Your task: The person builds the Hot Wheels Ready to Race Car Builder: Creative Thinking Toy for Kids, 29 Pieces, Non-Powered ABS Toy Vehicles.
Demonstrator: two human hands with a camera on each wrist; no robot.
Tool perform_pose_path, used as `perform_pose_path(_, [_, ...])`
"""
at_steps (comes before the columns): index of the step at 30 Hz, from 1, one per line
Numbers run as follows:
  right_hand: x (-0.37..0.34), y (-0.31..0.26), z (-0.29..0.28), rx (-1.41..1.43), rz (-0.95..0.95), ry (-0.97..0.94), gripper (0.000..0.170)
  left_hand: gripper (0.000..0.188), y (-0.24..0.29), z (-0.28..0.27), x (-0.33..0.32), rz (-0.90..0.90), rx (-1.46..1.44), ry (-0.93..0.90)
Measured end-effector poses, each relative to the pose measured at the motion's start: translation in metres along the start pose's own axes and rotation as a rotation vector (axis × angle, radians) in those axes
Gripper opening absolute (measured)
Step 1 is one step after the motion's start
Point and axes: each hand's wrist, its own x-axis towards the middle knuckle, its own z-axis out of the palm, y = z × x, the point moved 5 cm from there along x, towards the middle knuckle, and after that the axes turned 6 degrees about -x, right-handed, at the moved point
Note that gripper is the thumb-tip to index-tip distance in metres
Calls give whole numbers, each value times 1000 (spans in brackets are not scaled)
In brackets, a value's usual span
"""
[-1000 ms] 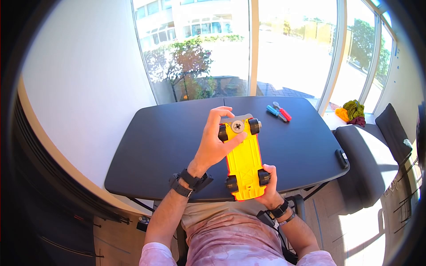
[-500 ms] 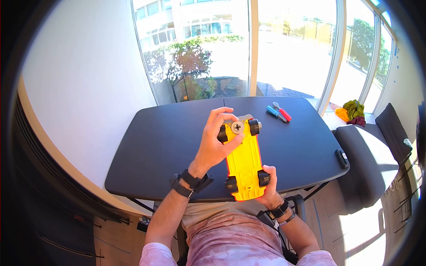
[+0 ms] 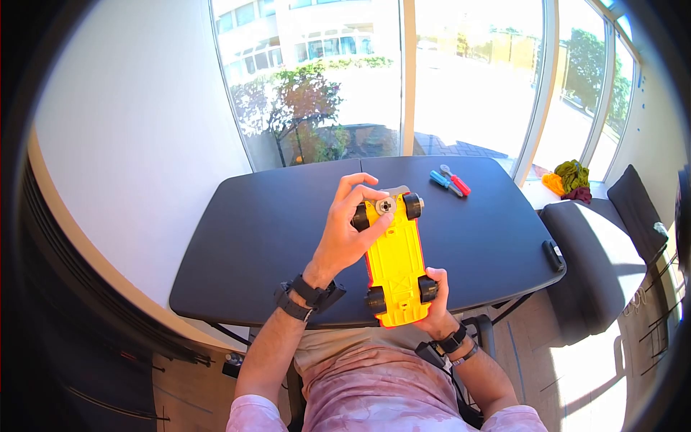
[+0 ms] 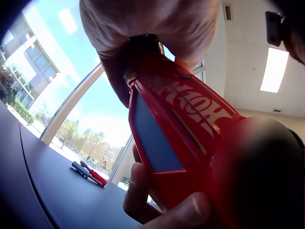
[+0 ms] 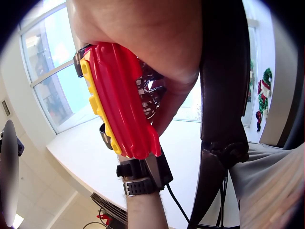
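Note:
A toy car point(image 3: 397, 263), red with a yellow underside and black wheels, is held above the table, its underside toward the head camera. My left hand point(image 3: 344, 232) pinches a round grey disc point(image 3: 386, 207) at the car's far end between thumb and index finger. Around the near end, my right hand point(image 3: 437, 308) grips the car's right side by a black wheel. Lettering and a dark blue window show on the red body point(image 4: 209, 112) in the left wrist view. The right wrist view shows the car's red side point(image 5: 114, 98) under my right palm point(image 5: 143, 24).
On the dark table point(image 3: 252, 245) lie a blue-handled tool point(image 3: 443, 180) and a red-handled tool point(image 3: 459, 184), far right of centre. A small black object point(image 3: 553, 256) sits at the right edge. Bundled cloths point(image 3: 572, 180) and grey chairs point(image 3: 590, 266) stand beyond it.
My left index finger has bent down onto the disc from above it, and the thumb has shifted slightly. My right hand and the car have hardly moved.

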Motion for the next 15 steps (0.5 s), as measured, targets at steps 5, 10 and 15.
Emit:
perform_pose_path(5, [1,2,-6,31,-14,34,83,33,4,-3,2,107,218,-37])
perform_pose_path(10, [3,5,-17,37,-55,76,79,54,-12,-11,-14,-185,-309,131])
perform_pose_path(15, [-1,1,-10,35,-84,28,78,58,-8,-19,-40,-673,-463,-144])
